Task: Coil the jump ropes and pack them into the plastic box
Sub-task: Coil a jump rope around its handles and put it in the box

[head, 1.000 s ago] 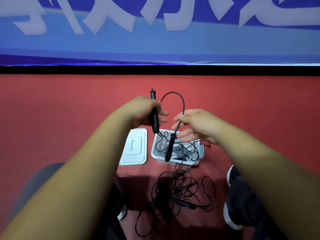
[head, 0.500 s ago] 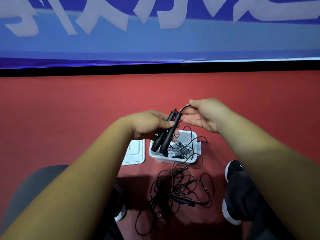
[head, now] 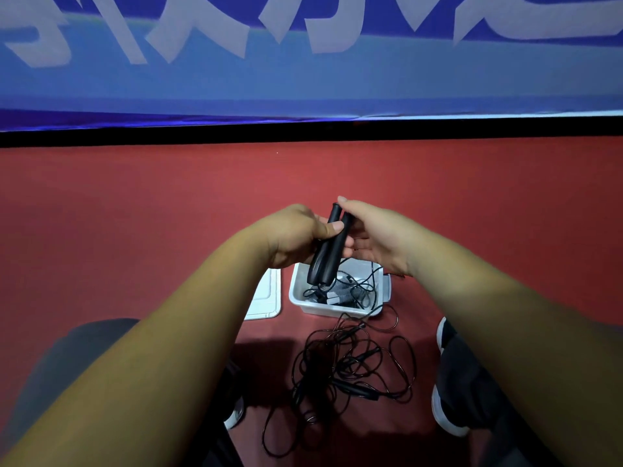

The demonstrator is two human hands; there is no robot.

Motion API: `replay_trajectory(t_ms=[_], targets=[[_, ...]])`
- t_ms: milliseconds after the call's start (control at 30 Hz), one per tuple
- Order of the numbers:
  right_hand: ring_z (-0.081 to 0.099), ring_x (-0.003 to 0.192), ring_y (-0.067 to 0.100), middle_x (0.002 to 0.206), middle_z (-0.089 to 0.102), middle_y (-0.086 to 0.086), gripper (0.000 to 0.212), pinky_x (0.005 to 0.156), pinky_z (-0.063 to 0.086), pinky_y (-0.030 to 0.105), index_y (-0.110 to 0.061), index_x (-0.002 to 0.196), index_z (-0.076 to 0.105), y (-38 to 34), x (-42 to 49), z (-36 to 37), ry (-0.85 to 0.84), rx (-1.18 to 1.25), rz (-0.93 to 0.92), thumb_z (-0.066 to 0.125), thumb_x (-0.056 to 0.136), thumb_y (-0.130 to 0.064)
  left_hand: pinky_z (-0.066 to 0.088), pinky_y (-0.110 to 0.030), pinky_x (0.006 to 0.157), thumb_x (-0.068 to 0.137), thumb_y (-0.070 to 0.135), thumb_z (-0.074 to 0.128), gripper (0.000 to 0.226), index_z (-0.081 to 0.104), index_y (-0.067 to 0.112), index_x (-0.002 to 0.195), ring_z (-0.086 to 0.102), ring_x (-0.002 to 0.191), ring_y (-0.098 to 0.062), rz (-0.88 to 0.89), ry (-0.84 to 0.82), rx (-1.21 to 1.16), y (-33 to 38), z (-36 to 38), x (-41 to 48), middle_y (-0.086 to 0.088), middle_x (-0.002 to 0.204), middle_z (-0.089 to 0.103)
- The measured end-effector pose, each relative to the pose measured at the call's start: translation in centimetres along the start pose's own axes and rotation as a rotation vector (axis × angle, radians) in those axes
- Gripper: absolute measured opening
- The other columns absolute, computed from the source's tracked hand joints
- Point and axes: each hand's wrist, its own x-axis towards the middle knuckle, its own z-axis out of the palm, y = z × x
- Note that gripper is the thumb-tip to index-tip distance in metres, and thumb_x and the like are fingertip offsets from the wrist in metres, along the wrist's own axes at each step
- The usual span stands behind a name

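Jump-rope handles (head: 323,261), apart a second ago, are now gripped together by the left hand (head: 293,237) above the plastic box (head: 332,310); the right hand (head: 377,234), fingers loose, touches their tops, coiling likely next

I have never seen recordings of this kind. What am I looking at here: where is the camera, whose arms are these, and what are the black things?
There is no machine. A person wears a camera on the head, so you look forward and down along their own arms. The left hand grips two black jump-rope handles, held together. The right hand touches their top end; whether it grips is unclear. Below, on the red floor, stands a white box with rope inside, its lid beside it. Nearer to the person lies a tangle of more ropes.
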Motion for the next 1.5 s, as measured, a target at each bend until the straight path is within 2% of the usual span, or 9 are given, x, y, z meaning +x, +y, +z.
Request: replay_trajectory(t_ms=[167, 367, 567, 667, 767, 900, 1067, 1267, 1500], targets=[[0.048, 0.050, 0.013, 0.064, 0.052, 0.002, 0.039, 0.053, 0.049, 0.027, -0.005, 0.120, 0.075, 0.6, 0.3, 0.7, 0.005, 0.082, -0.064, 0.070, 0.099, -0.038, 0.058, -0.050, 0.098, 0.103, 0.011, 0.062, 0.038, 0.057, -0.013, 0.131, 0.073, 0.110, -0.037, -0.026, -0.021, -0.035, 0.1, 0.0, -0.2, -0.025, 0.122, 0.072], [0.078, 0.096, 0.022, 0.109, 0.080, 0.012, 0.022, 0.096, 0.061, 0.042, -0.008, 0.108, 0.074, 0.0, 0.4, 0.1, 0.054, 0.113, -0.118, 0.065, 0.105, -0.028, 0.057, -0.050, 0.091, 0.108, 0.046, 0.050, 0.053, 0.052, -0.005, 0.122, 0.075, 0.098, -0.041, -0.151, 0.058, 0.253, 1.3, -1.7, -0.9, -0.021, 0.104, 0.076], [0.079, 0.097, 0.029, 0.106, 0.080, 0.011, 0.028, 0.092, 0.060, 0.045, -0.008, 0.116, 0.068, -1.1, -1.3, -0.4, -0.107, -0.011, 0.018, 0.057, 0.109, -0.033, 0.055, -0.039, 0.082, 0.106, 0.012, 0.058, 0.020, 0.063, 0.014, 0.124, 0.072, 0.094, -0.027, 0.218, 0.349, 0.517, 1.0, -3.9, -0.3, -0.007, 0.115, 0.076], [0.078, 0.092, 0.025, 0.096, 0.079, 0.005, 0.029, 0.097, 0.057, 0.049, -0.009, 0.114, 0.069, -1.3, -2.1, -0.2, -0.201, -0.077, 0.072, 0.055, 0.109, -0.034, 0.053, -0.030, 0.095, 0.098, -0.003, 0.063, 0.053, 0.062, 0.030, 0.139, 0.068, 0.104, -0.021, 0.345, 0.193, 0.560, 0.6, -3.8, 0.1, 0.004, 0.130, 0.069], [0.074, 0.087, 0.022, 0.090, 0.075, 0.003, 0.028, 0.105, 0.052, 0.052, -0.009, 0.112, 0.069, -1.4, -2.7, -0.1, -0.273, -0.090, 0.123, 0.055, 0.109, -0.033, 0.051, -0.026, 0.107, 0.097, -0.008, 0.063, 0.054, 0.064, 0.026, 0.140, 0.068, 0.119, -0.016, 0.354, 0.064, 0.601, 0.7, -3.2, 0.1, 0.006, 0.133, 0.069], [0.071, 0.083, 0.022, 0.090, 0.071, 0.005, 0.026, 0.091, 0.059, 0.046, -0.009, 0.110, 0.070, -1.2, -2.8, -0.4, -0.316, -0.087, 0.178, 0.057, 0.107, -0.032, 0.049, -0.024, 0.102, 0.099, -0.002, 0.063, 0.024, 0.072, 0.015, 0.114, 0.066, 0.106, -0.009, 0.362, 0.060, 0.627, 0.9, -2.6, 0.1, -0.008, 0.120, 0.074], [0.070, 0.077, 0.016, 0.088, 0.071, 0.003, 0.018, 0.078, 0.061, 0.038, -0.012, 0.106, 0.071, -1.1, -2.6, -0.8, -0.275, -0.161, 0.126, 0.069, 0.100, -0.028, 0.050, -0.021, 0.079, 0.101, 0.004, 0.061, 0.014, 0.070, 0.008, 0.110, 0.062, 0.082, -0.010, 0.300, 0.117, 0.663, 1.1, -2.1, 0.4, -0.005, 0.095, 0.072], [0.076, 0.075, 0.010, 0.098, 0.074, 0.008, 0.031, 0.071, 0.062, 0.029, -0.008, 0.117, 0.069, -0.3, -2.0, -0.7, -0.095, -0.354, -0.044, 0.081, 0.089, -0.008, 0.061, -0.042, 0.087, 0.101, 0.011, 0.064, 0.009, 0.070, 0.004, 0.100, 0.069, 0.079, -0.022, 0.230, 0.199, 0.528, 1.6, -1.8, 0.1, -0.010, 0.086, 0.074], [0.073, 0.070, 0.013, 0.092, 0.068, 0.003, 0.026, 0.065, 0.055, 0.037, -0.017, 0.114, 0.068, -0.4, -1.5, -0.6, -0.021, -0.486, -0.147, 0.075, 0.090, -0.024, 0.065, -0.046, 0.079, 0.098, 0.012, 0.064, 0.011, 0.067, 0.002, 0.097, 0.067, 0.072, -0.029, 0.182, 0.318, 0.312, 2.2, -1.3, -0.3, -0.012, 0.078, 0.067]])
